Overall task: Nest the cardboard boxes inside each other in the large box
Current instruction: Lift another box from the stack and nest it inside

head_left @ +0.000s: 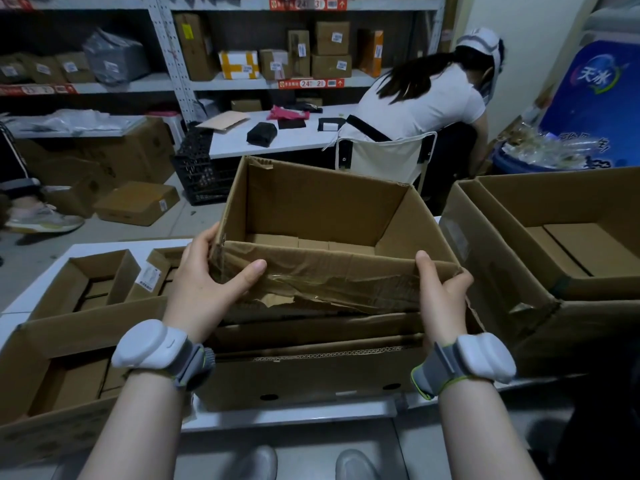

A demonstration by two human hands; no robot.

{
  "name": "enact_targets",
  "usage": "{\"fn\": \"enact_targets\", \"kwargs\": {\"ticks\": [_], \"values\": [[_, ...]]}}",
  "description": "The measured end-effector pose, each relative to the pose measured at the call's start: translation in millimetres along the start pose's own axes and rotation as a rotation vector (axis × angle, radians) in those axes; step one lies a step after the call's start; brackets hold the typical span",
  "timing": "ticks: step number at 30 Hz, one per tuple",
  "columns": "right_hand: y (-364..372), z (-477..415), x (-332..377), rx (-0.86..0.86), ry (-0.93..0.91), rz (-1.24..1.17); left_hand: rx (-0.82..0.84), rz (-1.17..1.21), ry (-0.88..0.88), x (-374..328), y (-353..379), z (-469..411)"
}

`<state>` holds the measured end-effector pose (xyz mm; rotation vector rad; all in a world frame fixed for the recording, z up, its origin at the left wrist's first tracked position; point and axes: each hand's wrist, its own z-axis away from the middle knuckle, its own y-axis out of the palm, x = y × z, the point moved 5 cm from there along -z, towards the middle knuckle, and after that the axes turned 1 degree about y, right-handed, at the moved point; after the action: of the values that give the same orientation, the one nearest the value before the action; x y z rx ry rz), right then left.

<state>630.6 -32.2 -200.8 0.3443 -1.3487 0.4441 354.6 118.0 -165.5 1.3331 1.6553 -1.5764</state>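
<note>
The open box (322, 202) is gripped by its near wall, left hand (207, 282) and right hand (441, 292) at either end, its long axis running between them. The large box (304, 375) lies directly beneath both hands.

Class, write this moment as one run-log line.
left hand: grips open cardboard box near edge | right hand: grips same edge | position: above large box
</note>
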Motion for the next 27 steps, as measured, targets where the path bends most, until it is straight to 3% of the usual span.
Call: {"fn": "enact_targets", "kwargs": {"ticks": [9,17,27], "values": [[3.8,3.1,3.6,0.038,-0.001,0.019,0.055,-0.249,0.032,1.0,-1.8,1.2],[7.8,13.8,8.7,0.208,-0.067,0.366,0.029,-0.283,0.099,1.0,-5.2,0.6],[3.0,9.5,8.0,0.12,-0.048,0.492,0.018,-0.317,0.064,7.2,8.3,3.5]]}}
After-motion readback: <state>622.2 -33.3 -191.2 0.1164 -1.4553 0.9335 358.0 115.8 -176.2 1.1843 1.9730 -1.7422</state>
